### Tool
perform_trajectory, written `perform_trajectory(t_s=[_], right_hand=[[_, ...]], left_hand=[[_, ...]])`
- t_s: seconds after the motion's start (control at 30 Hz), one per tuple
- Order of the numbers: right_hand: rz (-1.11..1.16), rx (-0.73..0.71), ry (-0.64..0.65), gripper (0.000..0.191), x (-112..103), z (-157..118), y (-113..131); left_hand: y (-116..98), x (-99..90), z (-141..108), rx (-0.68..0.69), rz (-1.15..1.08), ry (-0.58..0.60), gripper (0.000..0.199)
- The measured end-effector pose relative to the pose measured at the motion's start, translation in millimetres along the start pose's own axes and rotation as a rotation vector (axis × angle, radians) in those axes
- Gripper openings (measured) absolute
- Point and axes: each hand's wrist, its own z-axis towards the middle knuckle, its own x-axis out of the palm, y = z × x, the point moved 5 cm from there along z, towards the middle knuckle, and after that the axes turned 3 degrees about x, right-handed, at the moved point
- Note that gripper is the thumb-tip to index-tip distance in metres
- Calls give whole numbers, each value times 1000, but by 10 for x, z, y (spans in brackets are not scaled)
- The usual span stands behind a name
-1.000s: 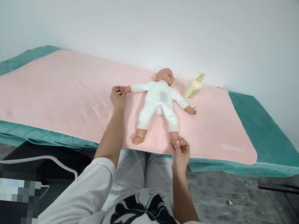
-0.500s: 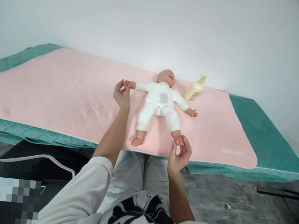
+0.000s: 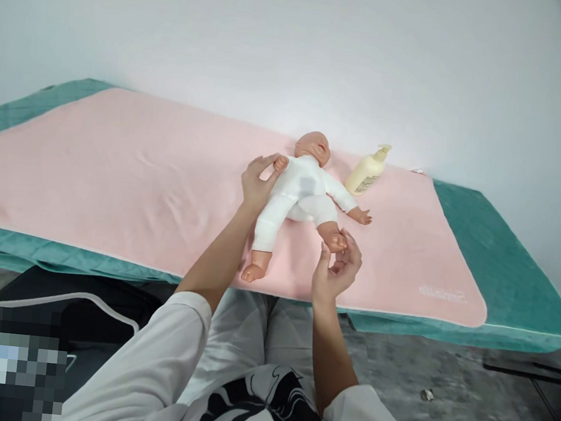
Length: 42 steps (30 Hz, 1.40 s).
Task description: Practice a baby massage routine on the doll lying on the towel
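A baby doll (image 3: 308,180) with a white cloth body lies on its back on the pink mat (image 3: 131,156), head toward the wall. My left hand (image 3: 259,181) is closed on the doll's hand at the left side of the picture, holding it over the shoulder and chest. Lower right, my right hand (image 3: 337,269) grips the doll's foot between thumb and fingers; that leg is bent at the knee and raised. The doll's other leg lies straight, its foot near the mat's front edge. Its other arm stretches out to the right, fingers spread.
A cream pump bottle (image 3: 367,171) stands beside the doll's outstretched arm. Under the mat is a bed or table with a green cover (image 3: 499,258), against a white wall (image 3: 276,45). A black chair or bag-like object (image 3: 79,290) is at lower left; a small scrap (image 3: 426,394) lies on the floor.
My left hand has brought the doll's arm inward from outstretched to across its chest. My right hand has pushed the foot up toward the body, bending that leg.
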Motion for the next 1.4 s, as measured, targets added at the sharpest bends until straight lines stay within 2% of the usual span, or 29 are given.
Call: perform_trajectory(t_s=[0.23, 0.43, 0.53, 0.7, 0.8, 0.93, 1.07, 1.23, 1.4], right_hand=[[35, 14, 35, 38, 246, 99, -123], [2, 29, 39, 38, 369, 174, -182], [-12, 27, 64, 37, 401, 161, -195], [11, 18, 71, 34, 406, 96, -222], [-15, 31, 68, 34, 382, 78, -223], [-15, 15, 46, 33, 279, 95, -157], [-10, 2, 27, 35, 129, 91, -92], [-17, 5, -3, 37, -52, -57, -91], [-23, 69, 25, 43, -225, -312, -164]], left_hand=[[-88, 177, 14, 141, -42, 272, 24], [-96, 256, 4, 210, 45, 461, 21], [-114, 277, -1, 232, 66, 514, 20], [-115, 298, -22, 219, 43, 527, 18], [-65, 281, -23, 163, -9, 480, 19], [23, 153, 22, 39, -177, 306, 23], [124, -12, 77, -88, -272, 159, 37], [352, -186, 138, -210, -271, -30, 49], [608, -335, 150, -295, -174, -183, 47]])
